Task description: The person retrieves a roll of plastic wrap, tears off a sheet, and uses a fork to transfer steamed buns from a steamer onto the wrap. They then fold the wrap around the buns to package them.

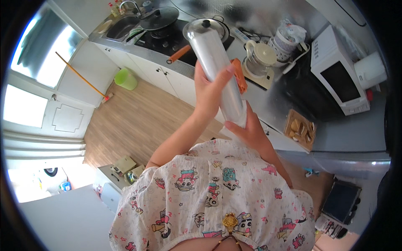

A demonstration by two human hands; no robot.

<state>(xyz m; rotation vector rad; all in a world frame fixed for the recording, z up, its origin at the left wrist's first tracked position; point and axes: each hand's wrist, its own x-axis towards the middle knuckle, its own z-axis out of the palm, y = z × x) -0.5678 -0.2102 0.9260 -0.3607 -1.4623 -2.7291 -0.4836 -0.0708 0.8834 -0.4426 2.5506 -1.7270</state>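
Note:
My left hand (209, 89) grips a long, shiny silvery cylinder (209, 50) around its middle, thumb across the near face. It looks like a roll of wrap or foil, though I cannot tell which. Tilted, it reaches from in front of my chest up towards the stove. At its lower end my right hand (248, 127) holds it, together with a thin white sheet (230, 134) that hangs below. Behind the cylinder's top is a pan lid (220, 27) with a black knob. An orange bag or cloth (240, 77) lies on the counter beyond my hands.
Along the counter are a sink (122, 27), a black lidded pan (160, 18), a glass kettle (259, 59), stacked bowls (284, 42) and a microwave (340, 75). A wooden board (300, 130) with food pieces sits near the counter edge. A green bin (125, 79) stands on the floor.

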